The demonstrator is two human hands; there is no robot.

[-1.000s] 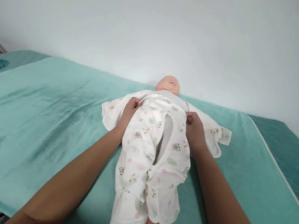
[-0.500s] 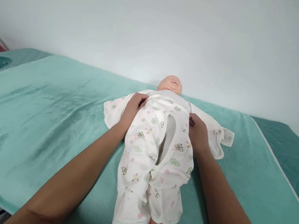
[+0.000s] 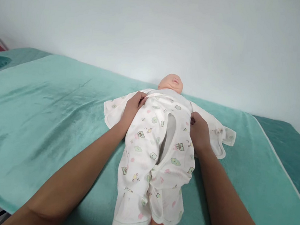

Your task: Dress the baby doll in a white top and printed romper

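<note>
White printed cloth trousers (image 3: 141, 140) on pink plastic doll (image 3: 170, 83), centre to 6 o'clock | half-curled at waist: left hand (image 3: 132, 108), 11 o'clock; right hand (image 3: 201, 131), 1; can't tell grip | ease both sides evenly

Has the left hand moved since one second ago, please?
Yes, slightly: the left hand is a little nearer to the doll's head, which looks unmoved on the turquoise sheet.
</note>
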